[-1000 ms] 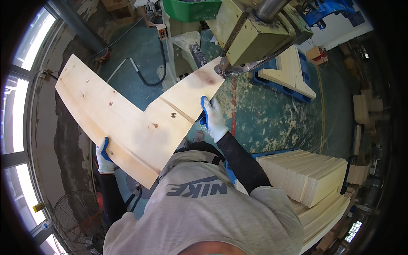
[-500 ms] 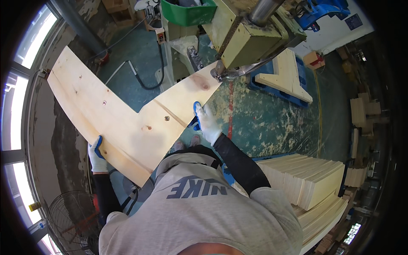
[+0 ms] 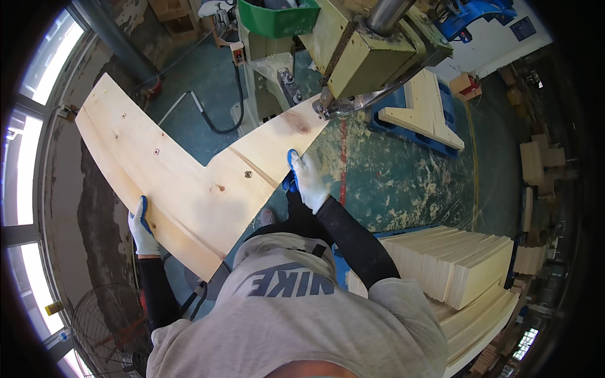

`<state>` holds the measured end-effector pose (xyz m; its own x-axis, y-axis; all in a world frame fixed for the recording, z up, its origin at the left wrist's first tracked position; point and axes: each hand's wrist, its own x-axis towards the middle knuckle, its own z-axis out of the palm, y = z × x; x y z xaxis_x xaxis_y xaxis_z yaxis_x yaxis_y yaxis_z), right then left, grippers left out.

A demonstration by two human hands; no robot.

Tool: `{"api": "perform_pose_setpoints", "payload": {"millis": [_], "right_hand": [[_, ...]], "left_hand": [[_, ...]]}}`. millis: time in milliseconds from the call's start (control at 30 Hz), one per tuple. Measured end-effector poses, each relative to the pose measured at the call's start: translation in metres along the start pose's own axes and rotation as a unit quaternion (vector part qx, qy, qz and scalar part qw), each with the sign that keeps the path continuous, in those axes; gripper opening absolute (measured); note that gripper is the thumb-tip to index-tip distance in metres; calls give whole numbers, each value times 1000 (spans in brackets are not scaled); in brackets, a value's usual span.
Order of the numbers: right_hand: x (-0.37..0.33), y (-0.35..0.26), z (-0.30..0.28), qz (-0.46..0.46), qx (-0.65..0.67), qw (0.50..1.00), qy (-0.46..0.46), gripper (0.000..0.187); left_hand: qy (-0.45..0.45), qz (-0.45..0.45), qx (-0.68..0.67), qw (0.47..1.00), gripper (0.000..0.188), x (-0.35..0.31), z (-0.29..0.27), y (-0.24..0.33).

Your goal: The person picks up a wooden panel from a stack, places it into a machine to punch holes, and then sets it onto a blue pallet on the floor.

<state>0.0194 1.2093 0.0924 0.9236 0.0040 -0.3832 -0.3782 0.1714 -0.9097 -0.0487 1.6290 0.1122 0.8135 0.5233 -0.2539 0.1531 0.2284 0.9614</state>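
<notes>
A large L-shaped plywood panel (image 3: 189,183) of pale wood, with knots and several holes or metal inserts, spans the space before me. My left hand (image 3: 142,225), in a white glove with blue palm, grips its left edge, thumb on top and fingers hidden below. Similarly gloved, my right hand (image 3: 305,180) holds the right edge of the panel's other arm, thumb on top and some blue fingertips showing beneath. The tip of that arm lies under the head of a green-yellow machine (image 3: 372,63), at its metal tool end (image 3: 324,107).
A green bin (image 3: 277,20) is mounted beside the machine. Cut wooden pieces (image 3: 422,113) lie on a blue pallet to the right. Stacked plywood parts (image 3: 454,264) stand close by my right side. A wire-caged fan (image 3: 110,321) is at lower left, and a black hose (image 3: 220,129) hangs beyond the panel.
The panel's far left end has swung slightly toward the right, and my left hand has shifted up a little along with it. One of my feet has moved; my right hand keeps its hold.
</notes>
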Motion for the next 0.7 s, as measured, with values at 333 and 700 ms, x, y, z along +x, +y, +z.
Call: {"api": "perform_pose_setpoints", "payload": {"millis": [333,700], "right_hand": [[0,-4,0,-23,12,999,-27,28],[-21,4,9,-66,50,995,-53,32]], "left_hand": [[1,22,-2,1000,41,8,3,-2],[7,-40,-53,998,37,-29,-14,7]]}}
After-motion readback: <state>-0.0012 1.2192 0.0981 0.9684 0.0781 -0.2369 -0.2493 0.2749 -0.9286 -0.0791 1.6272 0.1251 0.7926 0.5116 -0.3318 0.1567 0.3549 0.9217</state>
